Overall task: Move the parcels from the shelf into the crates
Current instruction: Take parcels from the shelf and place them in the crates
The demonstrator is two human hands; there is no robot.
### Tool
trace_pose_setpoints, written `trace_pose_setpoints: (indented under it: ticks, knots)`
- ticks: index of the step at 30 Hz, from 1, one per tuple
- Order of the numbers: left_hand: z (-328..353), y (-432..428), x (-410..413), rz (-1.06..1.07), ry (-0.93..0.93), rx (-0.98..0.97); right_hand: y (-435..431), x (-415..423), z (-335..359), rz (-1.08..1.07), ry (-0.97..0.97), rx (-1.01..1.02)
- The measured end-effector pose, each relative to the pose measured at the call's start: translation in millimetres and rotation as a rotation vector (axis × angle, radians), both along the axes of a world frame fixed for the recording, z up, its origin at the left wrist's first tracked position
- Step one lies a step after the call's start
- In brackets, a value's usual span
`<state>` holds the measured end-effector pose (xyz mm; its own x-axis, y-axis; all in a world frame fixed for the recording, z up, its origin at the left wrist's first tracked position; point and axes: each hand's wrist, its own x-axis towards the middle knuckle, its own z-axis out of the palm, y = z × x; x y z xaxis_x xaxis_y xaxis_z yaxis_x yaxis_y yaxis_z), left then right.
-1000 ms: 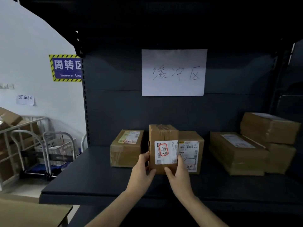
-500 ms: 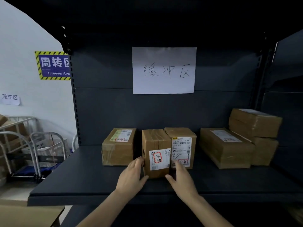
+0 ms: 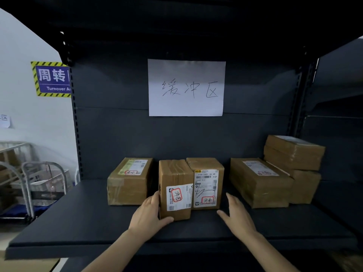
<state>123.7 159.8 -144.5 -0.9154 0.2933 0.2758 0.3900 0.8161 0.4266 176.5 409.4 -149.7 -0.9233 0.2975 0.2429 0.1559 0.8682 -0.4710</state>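
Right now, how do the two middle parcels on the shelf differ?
The left-middle parcel stands nearer the shelf edge, the left hand holding it; the right-middle parcel sits back, untouched. The left-middle parcel's label is small and low; the right-middle parcel's is tall. Both: brown cardboard, upright, red-stamped.

A brown cardboard parcel (image 3: 174, 189), banded in glossy clear tape and bearing a smooth white paper label (image 3: 178, 197), stands on a matt dark-grey metal shelf (image 3: 78, 222). Above the parcel hangs a white paper sheet (image 3: 186, 87), flat and matt. To the parcel's left, a silvery metal-tube trolley (image 3: 27, 183) gleams dully.
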Motion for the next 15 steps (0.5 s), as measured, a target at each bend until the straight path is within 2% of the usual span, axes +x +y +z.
trace_pose_setpoints:
  ticks: [7, 11, 15]
  knots:
    - [-3.4, 7.5, -18.8, -0.010, -0.164, 0.284, 7.7, -28.1, 3.6, 0.076, 0.017, -0.286]
    - [-5.0, 9.5, -33.2, -0.011, -0.199, 0.316, 13.0, -40.4, 3.3, 0.165, 0.010, -0.418]
    - [-6.5, 14.3, -43.4, -0.015, -0.206, 0.284, 17.0, -51.5, -0.1, 0.251, -0.026, -0.455]
